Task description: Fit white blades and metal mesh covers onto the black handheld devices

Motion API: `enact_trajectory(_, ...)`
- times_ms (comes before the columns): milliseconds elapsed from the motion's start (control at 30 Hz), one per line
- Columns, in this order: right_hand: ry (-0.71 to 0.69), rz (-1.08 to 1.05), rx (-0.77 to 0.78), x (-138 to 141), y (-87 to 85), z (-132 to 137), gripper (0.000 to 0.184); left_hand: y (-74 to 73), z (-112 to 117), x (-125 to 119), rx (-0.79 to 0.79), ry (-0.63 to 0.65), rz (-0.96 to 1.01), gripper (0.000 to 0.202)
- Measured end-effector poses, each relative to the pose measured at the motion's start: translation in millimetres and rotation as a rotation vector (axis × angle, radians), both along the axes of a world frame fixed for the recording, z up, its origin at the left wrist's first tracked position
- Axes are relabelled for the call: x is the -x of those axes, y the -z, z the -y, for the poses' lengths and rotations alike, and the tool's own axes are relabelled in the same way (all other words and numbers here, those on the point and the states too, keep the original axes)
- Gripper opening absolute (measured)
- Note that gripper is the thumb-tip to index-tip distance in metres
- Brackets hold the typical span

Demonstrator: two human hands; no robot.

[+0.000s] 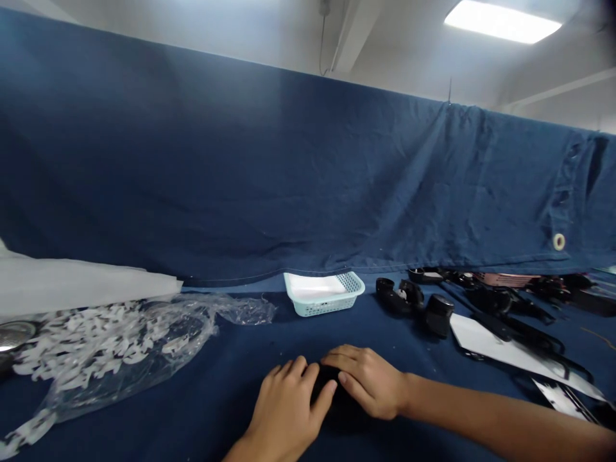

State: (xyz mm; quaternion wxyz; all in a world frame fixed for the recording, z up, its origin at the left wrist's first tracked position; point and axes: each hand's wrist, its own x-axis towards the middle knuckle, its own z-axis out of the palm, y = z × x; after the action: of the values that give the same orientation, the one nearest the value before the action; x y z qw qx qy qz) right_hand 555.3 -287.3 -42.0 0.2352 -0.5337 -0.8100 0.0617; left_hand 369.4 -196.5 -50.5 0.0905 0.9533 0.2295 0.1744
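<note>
- The left fingers [298, 367] are bent over the left part of a dark object [323, 380], the thumb set apart from them and reaching to the right across it.
- The right fingers [342, 351] lie close together along its far right part and point left; that thumb also points left, its tip near the left thumb's.
- Both sets of fingers are partly curled; whether they grip the object or only press on it, I cannot tell.
- The dark object sits at the near middle of the blue-covered table [250, 366], mostly hidden. Its lower part blends into the dark cloth, so neither the way it points nor its long axis can be made out.
- The left hand [289, 404] comes in from the near edge, back upward, slanting far and right.
- The right hand [370, 382] is back upward too, its forearm stretching in from the near right.
- Beyond the hands stands a pale blue basket [330, 308] with something white inside, its length running left to right.
- To the left, a clear plastic bag [192, 346] spreads beside many small white pieces [108, 337].
- Right of the basket lie black parts [439, 314], near a white panel [505, 346].
- A blue curtain [269, 173] hangs behind.
</note>
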Motion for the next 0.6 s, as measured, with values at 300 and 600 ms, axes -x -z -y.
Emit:
enact_trajectory(300, -0.024, 0.068, 0.001, 10.2, -6.0, 6.6, 0.041, -25.1, 3.0, 8.5, 0.069, 0.079, -0.202, 0.059)
enact_trajectory(600, -0.03, 0.137, -0.025, 9.4, -3.3, 12.1, 0.046, -47.9, 4.9, 22.2, 0.158, 0.142, -0.185, 0.029)
